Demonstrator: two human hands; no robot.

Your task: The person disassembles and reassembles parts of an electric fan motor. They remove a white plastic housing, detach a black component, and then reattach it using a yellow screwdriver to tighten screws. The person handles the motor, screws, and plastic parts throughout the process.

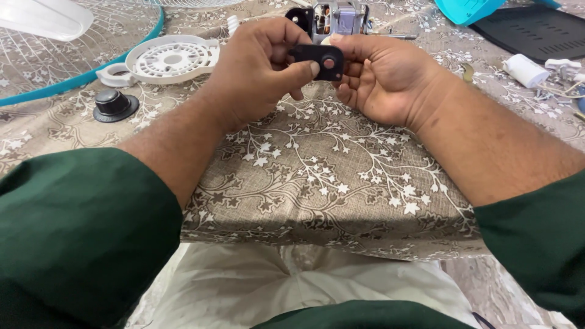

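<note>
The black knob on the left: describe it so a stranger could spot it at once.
Start at the table covered with a beige cloth printed with white branches and go to its left side, where a teal-rimmed wire fan guard lies. Just below the white round vented plastic cover sits the small black domed knob with a flared base. It is the only dark, solid piece there.

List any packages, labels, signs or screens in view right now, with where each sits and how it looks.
None show: no package, label, sign or screen.
Nearest to one: a small black plate with a round metal centre, held between the left hand and right hand above the patterned cloth; no marking is visible on it.
</note>
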